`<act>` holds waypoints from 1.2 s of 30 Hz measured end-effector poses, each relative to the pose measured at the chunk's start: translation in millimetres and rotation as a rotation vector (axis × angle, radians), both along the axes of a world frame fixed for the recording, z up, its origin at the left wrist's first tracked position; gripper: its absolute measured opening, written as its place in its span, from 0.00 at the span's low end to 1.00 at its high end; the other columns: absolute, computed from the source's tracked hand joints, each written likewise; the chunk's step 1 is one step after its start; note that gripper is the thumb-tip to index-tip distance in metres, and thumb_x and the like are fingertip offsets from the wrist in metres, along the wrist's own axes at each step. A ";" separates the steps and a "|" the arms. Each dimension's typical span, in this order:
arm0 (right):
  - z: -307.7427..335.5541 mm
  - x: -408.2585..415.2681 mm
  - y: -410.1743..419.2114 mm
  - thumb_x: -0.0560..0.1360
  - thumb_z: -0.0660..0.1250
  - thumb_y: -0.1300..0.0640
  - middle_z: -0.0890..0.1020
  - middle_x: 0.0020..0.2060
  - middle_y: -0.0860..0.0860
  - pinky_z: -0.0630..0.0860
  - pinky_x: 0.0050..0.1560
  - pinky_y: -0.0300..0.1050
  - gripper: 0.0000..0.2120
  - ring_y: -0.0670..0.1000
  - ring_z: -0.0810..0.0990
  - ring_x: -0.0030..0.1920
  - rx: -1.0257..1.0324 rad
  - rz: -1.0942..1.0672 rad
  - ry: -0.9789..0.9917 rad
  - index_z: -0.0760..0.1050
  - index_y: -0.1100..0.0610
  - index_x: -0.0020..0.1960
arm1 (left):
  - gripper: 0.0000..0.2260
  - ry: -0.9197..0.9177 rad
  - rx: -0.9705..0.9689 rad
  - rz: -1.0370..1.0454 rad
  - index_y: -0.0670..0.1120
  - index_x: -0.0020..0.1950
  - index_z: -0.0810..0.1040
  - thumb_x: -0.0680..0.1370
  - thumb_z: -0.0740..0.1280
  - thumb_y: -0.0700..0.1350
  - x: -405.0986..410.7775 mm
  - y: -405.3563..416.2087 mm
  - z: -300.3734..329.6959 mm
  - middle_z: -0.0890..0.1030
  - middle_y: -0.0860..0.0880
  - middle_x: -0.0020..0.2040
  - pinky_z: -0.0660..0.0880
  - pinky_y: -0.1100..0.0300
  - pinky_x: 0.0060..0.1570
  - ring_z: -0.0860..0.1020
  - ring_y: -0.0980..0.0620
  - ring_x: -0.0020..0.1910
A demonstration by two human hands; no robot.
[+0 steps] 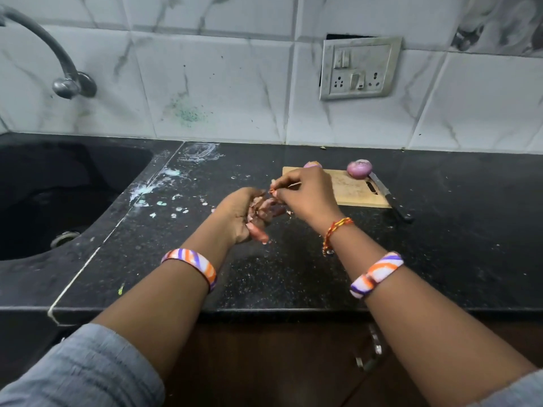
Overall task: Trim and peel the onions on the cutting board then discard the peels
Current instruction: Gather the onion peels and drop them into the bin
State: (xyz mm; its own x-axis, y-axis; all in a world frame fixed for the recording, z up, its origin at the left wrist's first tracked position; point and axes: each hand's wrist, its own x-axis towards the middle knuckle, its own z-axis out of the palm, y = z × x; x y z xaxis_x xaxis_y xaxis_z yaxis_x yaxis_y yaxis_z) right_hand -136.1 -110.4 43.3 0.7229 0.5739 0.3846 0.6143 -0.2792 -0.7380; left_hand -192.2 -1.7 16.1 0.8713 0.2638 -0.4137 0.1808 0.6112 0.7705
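Left hand [238, 214] cupped a heap of papery reddish onion peels [261, 214] just short of the wooden cutting board [349, 190]; right hand [305, 195] fingers pinched one flimsy scrap. Beyond, two peeled purple onions [359, 168] sat on the board's far edge, probably slick.

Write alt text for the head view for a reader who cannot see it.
Over a black speckled counter, the left hand cups reddish onion peels while the right hand pinches a scrap. Behind sit a wooden cutting board, two peeled purple onions and a black-handled knife.
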 end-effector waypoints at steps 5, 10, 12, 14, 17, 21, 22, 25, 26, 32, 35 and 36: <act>10.3 2.4 16.2 0.75 0.58 0.62 0.83 0.46 0.55 0.69 0.54 0.45 0.14 0.57 0.78 0.51 -0.511 -0.176 -0.590 0.82 0.54 0.49 | 0.21 -0.029 -0.009 0.084 0.44 0.30 0.64 0.81 0.55 0.52 25.6 -9.2 7.1 0.65 0.51 0.15 0.57 0.77 0.14 0.63 0.59 0.11; 23.3 28.3 21.3 0.74 0.59 0.69 0.82 0.52 0.58 0.72 0.44 0.41 0.14 0.50 0.77 0.47 -0.638 0.327 -0.011 0.79 0.60 0.54 | 0.20 -0.036 -0.145 0.108 0.44 0.31 0.62 0.82 0.50 0.48 41.5 12.0 -0.6 0.64 0.51 0.15 0.56 0.77 0.13 0.60 0.60 0.11; 31.1 45.3 19.5 0.73 0.61 0.71 0.81 0.55 0.58 0.74 0.45 0.34 0.16 0.48 0.78 0.53 -0.267 0.316 0.452 0.76 0.64 0.59 | 0.18 -0.060 -0.165 0.098 0.45 0.32 0.64 0.81 0.49 0.45 43.5 24.5 -1.6 0.67 0.52 0.16 0.59 0.78 0.15 0.61 0.60 0.11; 22.0 71.3 19.4 0.74 0.63 0.70 0.80 0.56 0.59 0.77 0.47 0.39 0.13 0.48 0.78 0.53 -0.107 0.123 0.545 0.76 0.64 0.58 | 0.17 -0.077 -0.195 0.124 0.46 0.32 0.65 0.80 0.50 0.44 43.5 40.2 -2.4 0.68 0.52 0.17 0.59 0.78 0.16 0.61 0.60 0.12; -12.5 89.8 20.6 0.75 0.60 0.69 0.80 0.55 0.59 0.72 0.55 0.42 0.13 0.51 0.77 0.52 -0.513 -0.097 0.054 0.77 0.64 0.56 | 0.16 -0.082 -0.201 0.181 0.47 0.31 0.64 0.80 0.50 0.42 43.5 63.8 -2.0 0.68 0.52 0.18 0.57 0.78 0.16 0.61 0.60 0.13; -41.5 72.3 30.0 0.76 0.57 0.68 0.78 0.54 0.63 0.72 0.53 0.48 0.13 0.62 0.77 0.55 -0.784 -0.072 -0.238 0.76 0.65 0.56 | 0.17 -0.100 -0.226 0.252 0.46 0.31 0.64 0.80 0.50 0.43 41.7 80.1 -1.9 0.69 0.53 0.19 0.55 0.76 0.15 0.62 0.60 0.14; -42.4 66.8 33.3 0.76 0.57 0.68 0.78 0.54 0.63 0.73 0.53 0.49 0.13 0.62 0.77 0.55 -0.807 -0.046 -0.274 0.75 0.65 0.57 | 0.18 -0.110 -0.231 0.268 0.46 0.31 0.65 0.80 0.50 0.43 40.9 83.5 -2.1 0.69 0.53 0.19 0.56 0.76 0.15 0.62 0.59 0.14; -41.1 55.6 38.0 0.77 0.57 0.69 0.78 0.54 0.62 0.74 0.51 0.48 0.12 0.61 0.78 0.54 -0.880 0.002 -0.333 0.74 0.66 0.57 | 0.18 -0.139 -0.248 0.307 0.46 0.31 0.64 0.81 0.50 0.44 36.4 95.8 -1.4 0.68 0.52 0.19 0.55 0.74 0.13 0.61 0.59 0.14; -41.2 52.9 37.2 0.77 0.57 0.69 0.78 0.53 0.62 0.74 0.51 0.48 0.12 0.61 0.78 0.53 -0.880 0.006 -0.329 0.75 0.65 0.57 | 0.18 -0.143 -0.251 0.327 0.46 0.31 0.65 0.81 0.50 0.44 34.1 100.7 -1.3 0.67 0.52 0.19 0.55 0.74 0.12 0.61 0.59 0.14; -37.6 21.0 37.0 0.73 0.61 0.70 0.79 0.49 0.61 0.78 0.51 0.50 0.10 0.60 0.79 0.51 -0.802 0.068 -0.332 0.77 0.64 0.52 | 0.19 -0.129 -0.237 0.411 0.45 0.30 0.65 0.81 0.50 0.43 22.6 108.7 0.2 0.67 0.52 0.18 0.54 0.73 0.13 0.61 0.59 0.14; -34.3 31.1 54.0 0.70 0.66 0.68 0.83 0.46 0.59 0.78 0.49 0.45 0.08 0.56 0.82 0.47 -0.682 0.169 -0.121 0.81 0.63 0.48 | 0.19 -0.099 -0.219 0.454 0.44 0.30 0.66 0.81 0.51 0.43 18.2 105.7 0.0 0.67 0.51 0.19 0.53 0.73 0.14 0.61 0.59 0.15; -30.5 39.3 62.4 0.68 0.69 0.66 0.84 0.44 0.57 0.78 0.46 0.41 0.07 0.52 0.82 0.44 -0.627 0.192 -0.017 0.83 0.61 0.45 | 0.17 -0.093 -0.214 0.456 0.44 0.32 0.65 0.81 0.51 0.43 15.8 104.5 -0.2 0.67 0.51 0.19 0.53 0.73 0.14 0.62 0.59 0.15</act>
State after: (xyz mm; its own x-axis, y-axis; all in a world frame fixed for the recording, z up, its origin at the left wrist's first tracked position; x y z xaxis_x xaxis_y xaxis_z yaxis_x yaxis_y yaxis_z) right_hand -96.8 -48.0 12.8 0.5822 0.8112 -0.0549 0.7060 -0.5378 -0.4608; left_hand -176.4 102.8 15.9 0.7234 0.5435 -0.4259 -0.2043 0.7576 0.6199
